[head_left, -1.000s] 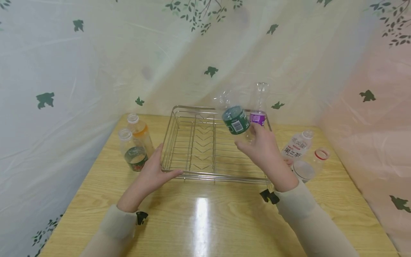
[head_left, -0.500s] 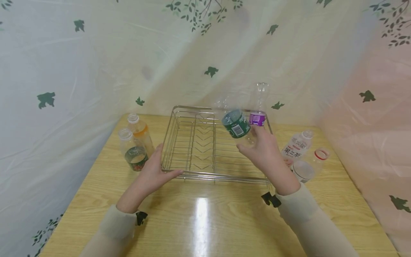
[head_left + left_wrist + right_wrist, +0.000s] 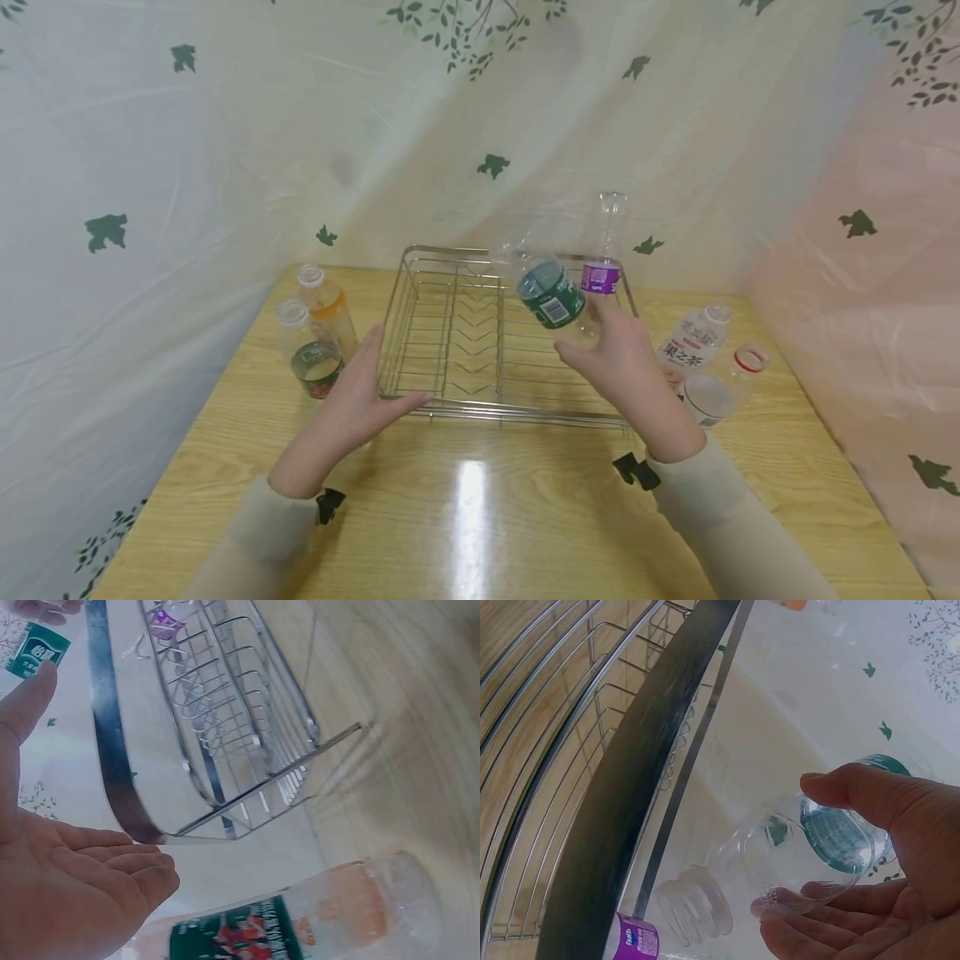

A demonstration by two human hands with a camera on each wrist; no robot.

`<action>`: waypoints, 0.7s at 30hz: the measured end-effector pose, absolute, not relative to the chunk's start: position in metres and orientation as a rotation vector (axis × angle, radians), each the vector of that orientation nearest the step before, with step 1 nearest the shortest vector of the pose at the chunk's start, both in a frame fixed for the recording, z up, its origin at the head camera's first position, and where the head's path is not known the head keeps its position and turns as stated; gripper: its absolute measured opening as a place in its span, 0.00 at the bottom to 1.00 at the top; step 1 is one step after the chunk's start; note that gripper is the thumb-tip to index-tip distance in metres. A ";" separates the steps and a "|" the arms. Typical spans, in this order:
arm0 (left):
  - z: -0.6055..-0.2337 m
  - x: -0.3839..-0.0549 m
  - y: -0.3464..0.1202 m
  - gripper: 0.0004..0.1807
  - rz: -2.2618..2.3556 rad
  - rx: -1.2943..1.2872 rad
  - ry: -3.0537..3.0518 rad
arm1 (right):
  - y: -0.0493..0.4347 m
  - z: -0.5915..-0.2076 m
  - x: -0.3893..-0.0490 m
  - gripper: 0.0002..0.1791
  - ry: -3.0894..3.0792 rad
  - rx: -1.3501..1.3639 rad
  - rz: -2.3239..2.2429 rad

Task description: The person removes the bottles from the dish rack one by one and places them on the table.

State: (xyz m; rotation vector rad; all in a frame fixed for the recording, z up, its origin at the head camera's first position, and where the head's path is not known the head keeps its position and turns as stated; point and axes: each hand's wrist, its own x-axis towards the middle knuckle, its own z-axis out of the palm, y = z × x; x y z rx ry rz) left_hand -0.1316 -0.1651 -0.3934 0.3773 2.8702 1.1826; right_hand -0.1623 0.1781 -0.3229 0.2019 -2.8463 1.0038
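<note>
My right hand (image 3: 611, 342) grips a clear plastic bottle (image 3: 552, 298) with a green label above the right half of a wire dish rack (image 3: 480, 408). The bottle leans, its base up to the left; in the right wrist view its uncapped neck (image 3: 697, 906) points down beside the rack's rim. At the rack's front left corner, my left hand (image 3: 356, 408) has its fingers straight, fingertips right at the rim in the left wrist view. A clear bottle with a purple label (image 3: 602, 277) stands upright in the rack's back right corner.
Left of the rack stand an orange-banded bottle (image 3: 327, 308) and a dark-green-labelled bottle (image 3: 315, 367). To the right, several uncapped bottles cluster, among them a white-lettered-label bottle (image 3: 693, 342) and one with a red neck ring (image 3: 751, 360). Patterned cloth (image 3: 420, 150) hangs behind the table (image 3: 390, 517).
The green-labelled bottle in my right hand has tipped further left and sunk a little, with the hand shifting slightly down and right. My left hand stays nearly still at the rack's corner.
</note>
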 end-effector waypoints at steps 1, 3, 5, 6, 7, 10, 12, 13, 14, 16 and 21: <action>-0.392 -0.132 -0.165 0.68 1.180 0.385 2.874 | 0.178 -0.322 -0.162 0.46 -2.851 0.197 1.004; -0.389 -0.131 -0.164 0.68 1.167 0.397 2.885 | 0.178 -0.322 -0.161 0.46 -2.855 0.195 1.008; -0.386 -0.131 -0.163 0.68 1.153 0.411 2.896 | 0.178 -0.321 -0.160 0.47 -2.857 0.199 1.009; -0.384 -0.130 -0.162 0.68 1.145 0.417 2.903 | 0.178 -0.321 -0.160 0.47 -2.858 0.203 1.006; -0.383 -0.130 -0.162 0.68 1.140 0.425 2.908 | 0.177 -0.321 -0.159 0.46 -2.858 0.210 1.002; -0.378 -0.129 -0.160 0.68 1.131 0.437 2.916 | 0.177 -0.322 -0.158 0.46 -2.858 0.222 0.987; -0.373 -0.128 -0.159 0.68 1.125 0.442 2.920 | 0.177 -0.322 -0.157 0.47 -2.857 0.227 0.975; -0.371 -0.128 -0.158 0.68 1.122 0.444 2.921 | 0.177 -0.322 -0.156 0.47 -2.856 0.235 0.973; -0.369 -0.127 -0.158 0.68 1.115 0.447 2.926 | 0.177 -0.322 -0.155 0.47 -2.854 0.238 0.969; -0.366 -0.127 -0.157 0.68 1.114 0.460 2.933 | 0.177 -0.322 -0.154 0.46 -2.854 0.253 0.957; -0.359 -0.128 -0.154 0.65 1.121 0.489 2.935 | 0.178 -0.323 -0.150 0.47 -2.848 0.299 0.948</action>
